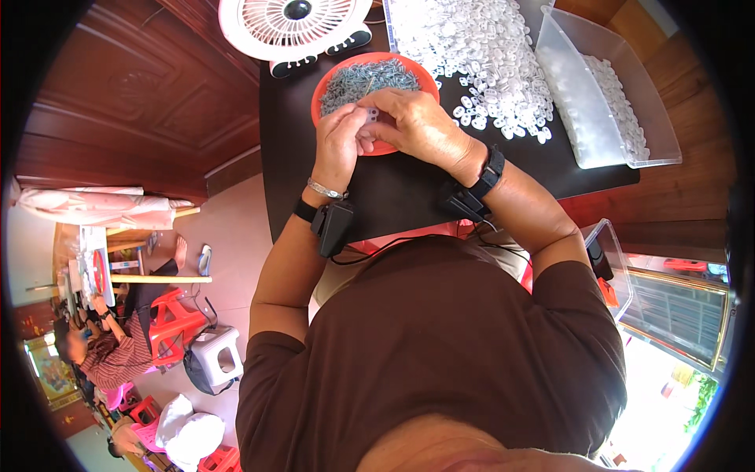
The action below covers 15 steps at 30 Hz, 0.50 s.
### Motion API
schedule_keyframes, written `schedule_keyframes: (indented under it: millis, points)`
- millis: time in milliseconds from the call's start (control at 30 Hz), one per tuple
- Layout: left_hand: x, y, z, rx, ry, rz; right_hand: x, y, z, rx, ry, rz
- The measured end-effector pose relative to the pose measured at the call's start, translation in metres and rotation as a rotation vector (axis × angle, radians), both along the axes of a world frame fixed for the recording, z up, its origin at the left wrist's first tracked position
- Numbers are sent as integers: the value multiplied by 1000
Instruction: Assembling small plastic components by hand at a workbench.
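Observation:
Both hands meet over the near side of an orange-red bowl [431, 79] full of small grey metal screws [346, 85]. My left hand [341, 143] is closed, pinching a small translucent white plastic piece with two dark holes [372, 115] at its fingertips. Right beside that piece, my right hand [417, 124] has its thumb and fingers bent in a pinch. What the right fingertips hold, if anything, is too small to make out. To the right of the bowl, a heap of similar white oval plastic pieces [491, 67] spreads over the black table [314, 193].
A clear plastic bin [578, 118] with more white pieces stands at the table's right side. A white fan [263, 35] stands behind the bowl on the left. Black cables [377, 244] run by the near edge. Further left, another person [118, 350] sits near red stools [169, 326].

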<state>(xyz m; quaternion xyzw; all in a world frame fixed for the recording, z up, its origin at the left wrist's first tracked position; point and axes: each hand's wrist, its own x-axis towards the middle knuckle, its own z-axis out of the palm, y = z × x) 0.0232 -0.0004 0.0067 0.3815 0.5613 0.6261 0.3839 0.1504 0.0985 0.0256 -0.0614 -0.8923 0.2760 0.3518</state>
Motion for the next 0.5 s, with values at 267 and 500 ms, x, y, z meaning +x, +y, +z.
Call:
schedule_keyframes:
  millis: [267, 500]
  points:
    - [-1, 0, -4, 67, 3, -3, 1, -1, 0, -31, -24, 20]
    - [3, -4, 0, 86, 20, 1, 2, -4, 3, -27, 29, 32]
